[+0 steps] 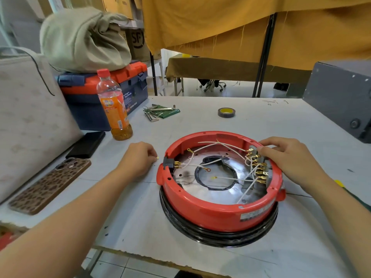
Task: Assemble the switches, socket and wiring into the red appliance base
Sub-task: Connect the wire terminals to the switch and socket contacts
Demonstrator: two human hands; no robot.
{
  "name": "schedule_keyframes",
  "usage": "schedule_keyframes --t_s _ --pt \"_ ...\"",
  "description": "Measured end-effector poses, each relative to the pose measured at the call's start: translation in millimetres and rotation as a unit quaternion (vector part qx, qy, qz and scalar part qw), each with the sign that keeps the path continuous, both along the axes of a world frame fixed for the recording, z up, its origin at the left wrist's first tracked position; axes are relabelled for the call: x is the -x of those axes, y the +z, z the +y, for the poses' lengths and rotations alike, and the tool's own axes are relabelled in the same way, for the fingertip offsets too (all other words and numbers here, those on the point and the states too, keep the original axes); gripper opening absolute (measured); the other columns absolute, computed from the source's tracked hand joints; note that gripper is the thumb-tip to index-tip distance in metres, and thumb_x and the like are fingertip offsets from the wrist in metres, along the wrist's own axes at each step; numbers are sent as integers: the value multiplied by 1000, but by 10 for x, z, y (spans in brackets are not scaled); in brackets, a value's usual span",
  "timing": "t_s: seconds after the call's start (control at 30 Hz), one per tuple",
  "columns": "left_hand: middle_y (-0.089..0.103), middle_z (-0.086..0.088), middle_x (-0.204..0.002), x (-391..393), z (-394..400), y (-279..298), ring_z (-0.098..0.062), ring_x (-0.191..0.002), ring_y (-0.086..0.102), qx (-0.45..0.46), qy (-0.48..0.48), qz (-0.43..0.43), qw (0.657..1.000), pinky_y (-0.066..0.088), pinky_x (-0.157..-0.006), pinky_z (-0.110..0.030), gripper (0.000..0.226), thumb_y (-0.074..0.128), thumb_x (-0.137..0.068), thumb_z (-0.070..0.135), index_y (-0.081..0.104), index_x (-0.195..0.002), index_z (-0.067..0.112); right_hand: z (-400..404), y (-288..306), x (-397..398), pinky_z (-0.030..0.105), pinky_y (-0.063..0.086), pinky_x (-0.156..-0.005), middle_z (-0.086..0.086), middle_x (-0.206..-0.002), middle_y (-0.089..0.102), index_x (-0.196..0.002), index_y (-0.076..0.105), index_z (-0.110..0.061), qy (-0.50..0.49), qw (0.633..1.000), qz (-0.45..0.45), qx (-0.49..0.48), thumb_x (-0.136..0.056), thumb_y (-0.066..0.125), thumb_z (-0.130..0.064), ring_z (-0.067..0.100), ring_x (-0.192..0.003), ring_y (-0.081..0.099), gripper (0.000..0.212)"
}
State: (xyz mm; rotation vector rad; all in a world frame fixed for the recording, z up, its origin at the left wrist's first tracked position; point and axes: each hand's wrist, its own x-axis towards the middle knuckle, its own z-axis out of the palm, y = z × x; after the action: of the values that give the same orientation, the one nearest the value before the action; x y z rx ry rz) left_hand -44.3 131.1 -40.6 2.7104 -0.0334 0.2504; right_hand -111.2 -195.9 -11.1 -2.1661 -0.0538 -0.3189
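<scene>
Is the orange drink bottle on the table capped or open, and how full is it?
Capped and upright: the bottle has its red cap on. Nearly empty; orange liquid fills only the bottom part.

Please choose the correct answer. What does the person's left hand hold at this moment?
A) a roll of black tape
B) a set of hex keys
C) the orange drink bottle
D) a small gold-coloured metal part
D: the left hand pinches a small gold-coloured part at its fingertips, just left of the red appliance base, while the tape roll, the bottle and the hex keys lie untouched farther back on the table.
</scene>
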Motion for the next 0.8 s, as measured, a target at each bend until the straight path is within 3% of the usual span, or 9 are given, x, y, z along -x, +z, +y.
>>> schedule_keyframes --t_s 0.27,0.37,0.47,0.53,0.67,0.8 --pt "59 0 -91 -7 -10 -23 -17 -82 52 1 -9 18 1000 39 -70 -25 8 52 -93 15 60 -94 11 -8 3 -5 32 50 -62 3 -63 71 -77 69 -32 -1 1000 10 8 -83 61 -30 23 -61 66 11" --pt "67 -2 -83 62 -31 87 -12 -73 61 143 -16 -20 989 46 -64 -22 6 55 -93 13 60 -88 13 -13 2 -6 32 49 -61 3 -63 71 -77 69 -32 -2 1000 10 14 -84 60 -28 23 -59 66 11" --pt "71 -3 -77 198 -91 334 -10 -68 67 306 -47 -38 950 53 -64 -18 6 63 -87 8 65 -84 13 -18 0 -13 31 48 -58 3 -62 70 -79 69 -31 -4 1000 11 16 -84 60 -28 18 -55 64 10" --pt "73 -4 -77 310 -144 496 -9 -69 69 360 -91 -44 927 54 -64 -14 8 67 -82 3 69 -84 11 -24 -8 -22 28 46 -53 0 -60 70 -80 68 -31 -6 1000 12 11 -85 61 -27 9 -46 61 10" --pt "74 -1 -78 507 -320 721 -11 -73 71 346 -175 -47 920 52 -65 -12 12 70 -77 2 68 -82 12 -32 -22 -39 15 40 -45 -7 -55 67 -83 68 -29 -7 1000 15 16 -86 61 -28 2 -43 59 7" --pt "73 0 -75 601 -485 807 -11 -72 71 330 -226 -38 916 50 -63 -10 16 72 -75 2 66 -87 11 -39 -27 -47 22 43 -52 -4 -62 70 -91 69 -26 -10 1000 20 22 -86 60 -30 5 -50 64 11"
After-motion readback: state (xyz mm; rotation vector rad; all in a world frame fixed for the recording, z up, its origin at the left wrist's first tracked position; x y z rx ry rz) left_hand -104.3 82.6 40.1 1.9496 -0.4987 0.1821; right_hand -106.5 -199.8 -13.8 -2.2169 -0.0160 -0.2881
